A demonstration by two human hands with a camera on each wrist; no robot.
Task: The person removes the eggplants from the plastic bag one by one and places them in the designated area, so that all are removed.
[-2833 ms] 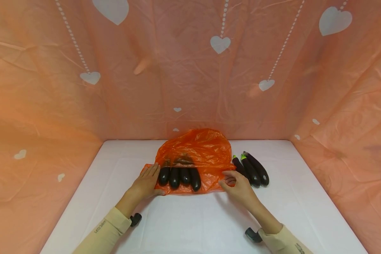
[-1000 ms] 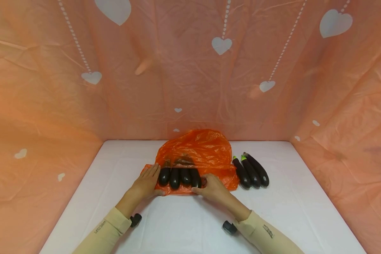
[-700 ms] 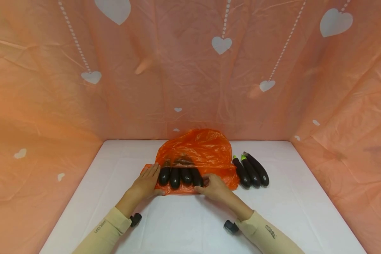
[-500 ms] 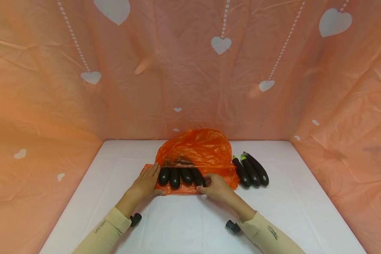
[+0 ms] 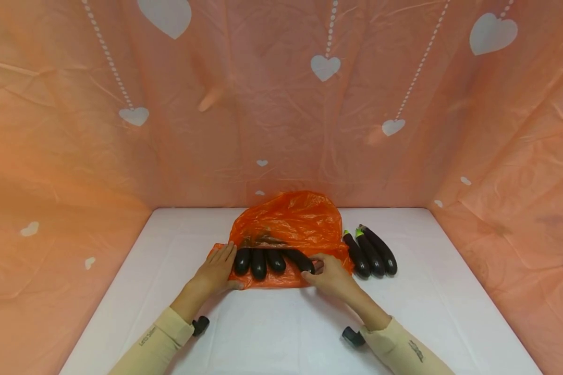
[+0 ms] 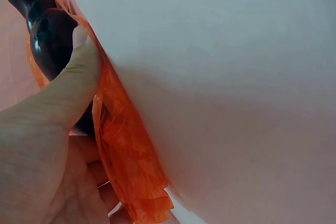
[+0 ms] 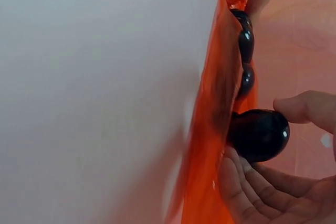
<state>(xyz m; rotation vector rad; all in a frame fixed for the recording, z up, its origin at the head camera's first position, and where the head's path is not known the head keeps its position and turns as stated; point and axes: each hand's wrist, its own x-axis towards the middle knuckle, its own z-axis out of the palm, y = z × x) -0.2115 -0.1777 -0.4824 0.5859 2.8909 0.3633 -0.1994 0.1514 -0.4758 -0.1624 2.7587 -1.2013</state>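
Note:
An orange plastic bag [image 5: 305,208] lies spread on the table, with several dark eggplants [image 5: 259,264] side by side in its mouth; their far ends show only dimly through the film. My left hand [image 5: 216,266] rests on the bag's left edge, fingers straight and thumb along the front rim. With thumb and fingers my right hand [image 5: 330,276] grips the rounded end of the rightmost eggplant [image 5: 301,260], which slants to the right. In the right wrist view, that eggplant [image 7: 260,135] sits between thumb and fingers, its other end inside the bag.
Outside the bag, to its right, three eggplants [image 5: 377,255] lie close together with their green stem ends pointing away. The white table [image 5: 272,328] is bordered at the back and sides by orange sheeting [image 5: 281,130] printed with white hearts.
The right hand has moved left from the bag's right edge to the rightmost eggplant, then shifted its end to the right, widening the gap from its neighbour. The left hand has stayed in place.

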